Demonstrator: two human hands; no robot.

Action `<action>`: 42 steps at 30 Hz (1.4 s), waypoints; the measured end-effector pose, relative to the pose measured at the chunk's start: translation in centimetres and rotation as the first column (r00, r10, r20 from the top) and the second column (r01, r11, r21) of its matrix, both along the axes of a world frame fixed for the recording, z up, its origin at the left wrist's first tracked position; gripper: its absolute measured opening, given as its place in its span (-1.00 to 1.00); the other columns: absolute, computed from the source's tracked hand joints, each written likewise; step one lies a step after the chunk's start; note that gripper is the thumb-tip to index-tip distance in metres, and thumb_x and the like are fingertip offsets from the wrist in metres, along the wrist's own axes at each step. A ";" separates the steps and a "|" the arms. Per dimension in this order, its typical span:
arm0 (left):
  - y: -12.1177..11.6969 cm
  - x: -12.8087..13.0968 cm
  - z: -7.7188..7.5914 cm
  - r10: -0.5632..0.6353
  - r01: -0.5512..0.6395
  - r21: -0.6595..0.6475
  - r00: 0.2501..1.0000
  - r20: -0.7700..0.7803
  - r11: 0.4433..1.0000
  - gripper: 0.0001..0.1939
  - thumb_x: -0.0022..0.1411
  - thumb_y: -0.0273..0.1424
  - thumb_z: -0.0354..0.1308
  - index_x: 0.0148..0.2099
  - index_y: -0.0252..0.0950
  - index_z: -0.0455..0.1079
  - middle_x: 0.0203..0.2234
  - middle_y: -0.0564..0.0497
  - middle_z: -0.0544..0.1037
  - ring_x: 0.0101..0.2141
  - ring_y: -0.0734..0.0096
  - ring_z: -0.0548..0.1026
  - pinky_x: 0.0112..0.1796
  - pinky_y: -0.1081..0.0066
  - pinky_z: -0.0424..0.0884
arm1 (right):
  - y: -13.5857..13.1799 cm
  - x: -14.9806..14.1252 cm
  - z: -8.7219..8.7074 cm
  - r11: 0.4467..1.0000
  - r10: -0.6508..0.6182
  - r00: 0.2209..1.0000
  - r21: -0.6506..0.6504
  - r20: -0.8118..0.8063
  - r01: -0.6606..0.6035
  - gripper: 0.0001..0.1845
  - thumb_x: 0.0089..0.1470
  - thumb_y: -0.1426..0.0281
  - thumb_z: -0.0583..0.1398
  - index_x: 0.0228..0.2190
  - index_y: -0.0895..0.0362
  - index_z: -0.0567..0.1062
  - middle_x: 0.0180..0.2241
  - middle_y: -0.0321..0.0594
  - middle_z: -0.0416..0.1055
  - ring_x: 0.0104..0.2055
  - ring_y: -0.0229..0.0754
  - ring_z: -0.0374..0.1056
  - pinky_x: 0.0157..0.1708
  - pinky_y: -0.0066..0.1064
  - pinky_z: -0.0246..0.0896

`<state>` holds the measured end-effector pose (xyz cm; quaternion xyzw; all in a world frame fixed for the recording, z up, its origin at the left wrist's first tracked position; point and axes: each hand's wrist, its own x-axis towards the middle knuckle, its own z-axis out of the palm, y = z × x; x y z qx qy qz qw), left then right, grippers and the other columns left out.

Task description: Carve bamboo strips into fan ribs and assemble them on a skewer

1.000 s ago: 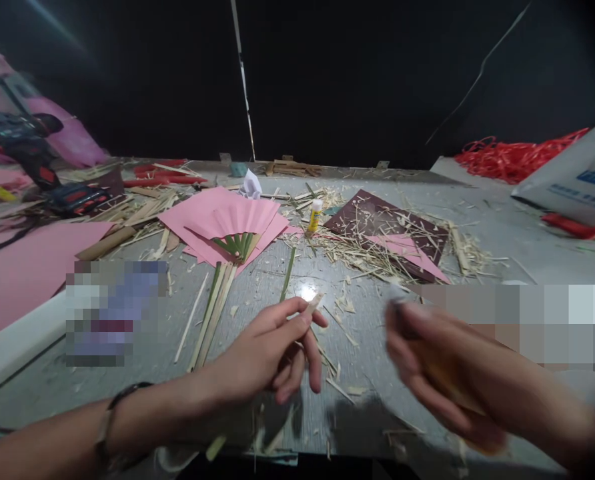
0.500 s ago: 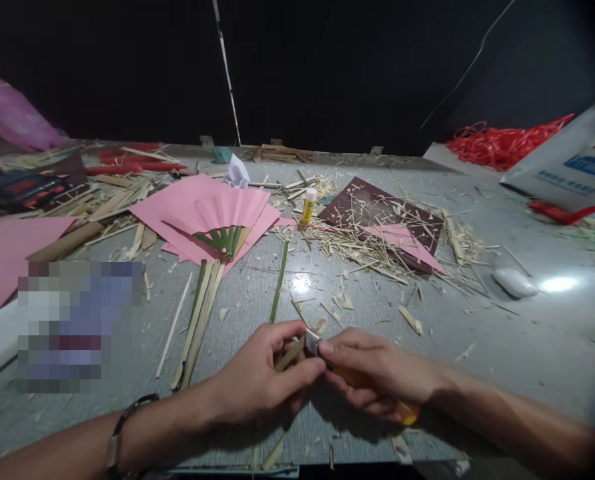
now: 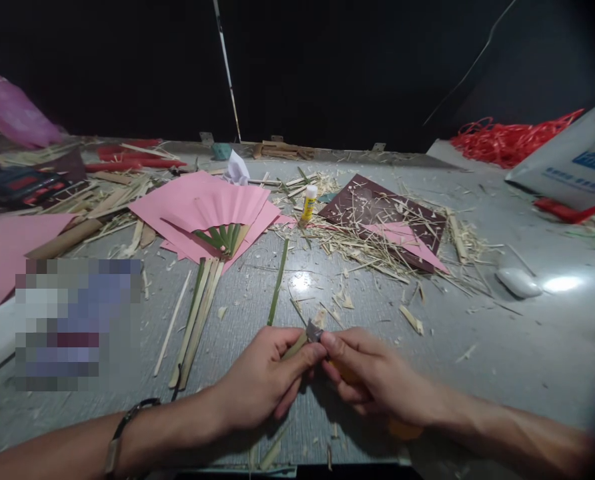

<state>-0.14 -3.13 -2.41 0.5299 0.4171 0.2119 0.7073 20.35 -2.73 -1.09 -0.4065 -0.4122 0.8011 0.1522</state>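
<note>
Near the front edge of the table [image 3: 237,448], in the head view, the left hand [image 3: 260,373] pinched a bamboo strip [image 3: 296,346], and the right hand [image 3: 372,373] was closed around a yellow-handled knife [image 3: 345,371], its blade [image 3: 315,331] at the strip's far end.

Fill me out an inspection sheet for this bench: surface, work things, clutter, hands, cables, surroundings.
Surface: grey tabletop, strewn with pale shavings.
Work things: bamboo strip with a cutter's metal blade near its end; pink pleated fan lying on pink paper.
Clutter: upright glue stick; brown sheet under shavings.
Hands: left hand pinches the strip; right hand grips the orange-handled cutter.
Cables: none certain; the wall's thin pale line may be wire or crack.
Surroundings: dark wall behind; red strands and a white bag far right.
</note>
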 end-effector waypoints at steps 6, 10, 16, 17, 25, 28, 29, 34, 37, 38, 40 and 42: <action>0.3 0.3 -0.2 0.013 -0.012 -0.048 1.000 0.026 0.999 -0.53 0.43 0.02 0.12 -0.34 -0.26 0.40 -0.83 0.26 0.20 -0.80 0.61 0.06 -0.73 0.57 -0.03 | -1.1 -0.8 -1.2 0.990 -0.030 0.997 0.138 0.071 0.020 -0.35 0.33 -0.20 0.09 -0.45 0.12 0.35 -0.65 -0.48 0.13 -0.69 -0.41 -0.08 -0.75 -0.58 -0.17; -0.4 0.3 -0.5 0.071 -0.067 -0.072 0.996 0.057 0.995 -0.51 0.41 0.05 0.12 -0.40 -0.23 0.34 -0.84 0.27 0.15 -0.81 0.61 0.03 -0.74 0.56 -0.05 | 1.2 0.9 -0.4 0.928 -0.302 0.953 0.228 -0.001 0.294 -0.39 0.29 -0.12 0.22 -0.52 0.12 0.35 -0.67 -0.45 0.16 -0.68 -0.43 -0.03 -0.73 -0.57 -0.15; -0.3 -0.4 -0.7 0.008 -0.001 -0.087 0.997 0.080 0.996 -0.50 0.47 0.03 0.00 -0.35 -0.25 0.36 -0.86 0.25 0.19 -0.83 0.64 0.04 -0.75 0.59 -0.03 | 7.6 8.7 4.4 0.573 -0.753 0.601 0.183 -0.266 0.799 -0.50 0.49 0.11 0.00 -0.46 0.10 0.32 -0.68 -0.53 0.02 -0.71 -0.55 -0.08 -0.65 -0.58 -0.34; -0.2 -0.5 -0.6 -0.010 0.022 -0.108 0.994 0.105 0.994 -0.52 0.50 0.00 -0.05 -0.27 -0.26 0.38 -0.85 0.24 0.23 -0.84 0.63 0.04 -0.76 0.60 -0.03 | 7.6 8.9 4.4 0.628 -0.721 0.648 0.165 -0.247 0.761 -0.49 0.48 0.09 0.03 -0.46 0.10 0.32 -0.68 -0.53 0.02 -0.72 -0.53 -0.10 -0.68 -0.59 -0.35; 0.2 -0.6 -0.4 0.011 0.047 -0.230 0.969 0.245 0.972 -0.71 0.53 -0.16 -0.11 -0.16 -0.24 0.26 -0.61 0.10 0.53 -0.83 0.65 0.23 -0.81 0.63 0.02 | 1.7 2.4 0.5 1.000 -0.028 0.998 0.002 -0.056 0.029 -0.44 0.33 -0.11 0.18 -0.42 0.11 0.36 -0.70 -0.52 0.07 -0.73 -0.44 -0.12 -0.77 -0.67 -0.09; 0.0 -0.7 -0.2 -0.004 0.053 -0.196 0.970 0.243 0.979 -0.75 0.51 -0.19 -0.07 -0.19 -0.22 0.24 -0.60 0.13 0.50 -0.82 0.69 0.17 -0.80 0.65 0.00 | 0.8 1.5 0.2 0.990 0.122 0.993 -0.066 0.000 -0.121 -0.40 0.29 -0.19 0.16 -0.41 0.09 0.34 -0.70 -0.53 0.09 -0.76 -0.43 -0.09 -0.80 -0.65 -0.03; 0.0 -0.7 -0.2 -0.018 0.063 -0.180 0.970 0.243 0.982 -0.77 0.49 -0.19 -0.02 -0.19 -0.22 0.24 -0.61 0.15 0.48 -0.81 0.69 0.15 -0.80 0.65 -0.01 | 0.7 1.4 0.1 0.986 0.149 0.989 -0.078 0.006 -0.149 -0.39 0.27 -0.21 0.15 -0.41 0.09 0.34 -0.71 -0.53 0.10 -0.77 -0.43 -0.07 -0.81 -0.64 -0.01; -0.2 -0.5 -0.6 -0.012 0.035 -0.123 0.983 0.185 0.992 -0.73 0.34 -0.18 0.23 -0.20 -0.20 0.24 -0.70 0.26 0.36 -0.77 0.65 0.16 -0.75 0.66 0.10 | 0.9 1.2 -0.3 0.970 0.189 0.982 -0.158 0.002 -0.187 -0.39 0.23 -0.23 0.18 -0.39 0.07 0.33 -0.71 -0.53 0.11 -0.78 -0.42 -0.05 -0.83 -0.64 0.03; -0.3 -0.3 -1.1 -0.040 0.053 -0.114 0.992 0.120 0.992 -0.69 0.39 -0.09 0.18 -0.23 -0.19 0.26 -0.79 0.26 0.33 -0.81 0.61 0.13 -0.77 0.62 0.03 | 0.9 1.0 -0.3 0.954 0.206 0.979 -0.222 -0.009 -0.203 -0.41 0.24 -0.21 0.19 -0.40 0.06 0.32 -0.73 -0.55 0.07 -0.78 -0.40 -0.05 -0.84 -0.63 0.04; -0.3 -0.2 -1.2 -0.048 0.058 -0.112 0.994 0.095 0.992 -0.67 0.40 -0.07 0.15 -0.24 -0.19 0.26 -0.81 0.25 0.32 -0.82 0.60 0.12 -0.78 0.61 -0.01 | 0.8 0.9 -0.3 0.955 0.196 0.980 -0.223 -0.010 -0.194 -0.42 0.24 -0.20 0.19 -0.40 0.06 0.32 -0.73 -0.55 0.06 -0.78 -0.40 -0.06 -0.85 -0.62 0.03; -0.3 -0.1 -1.1 -0.043 0.048 -0.098 0.998 0.054 0.994 -0.65 0.42 -0.05 0.12 -0.27 -0.20 0.27 -0.83 0.24 0.31 -0.82 0.58 0.14 -0.77 0.60 -0.01 | 0.4 0.6 -0.3 0.971 0.151 0.988 -0.189 -0.003 -0.149 -0.41 0.24 -0.21 0.18 -0.40 0.05 0.31 -0.73 -0.56 0.04 -0.78 -0.41 -0.09 -0.84 -0.63 -0.01; -0.4 0.0 -0.9 -0.033 0.035 -0.066 0.999 0.030 0.997 -0.62 0.44 -0.04 0.10 -0.29 -0.22 0.30 -0.83 0.24 0.30 -0.81 0.59 0.16 -0.73 0.60 0.04 | -0.2 0.2 -0.3 0.986 0.087 0.996 -0.141 0.013 -0.085 -0.38 0.22 -0.25 0.17 -0.41 0.05 0.29 -0.72 -0.56 0.04 -0.77 -0.42 -0.14 -0.83 -0.64 -0.07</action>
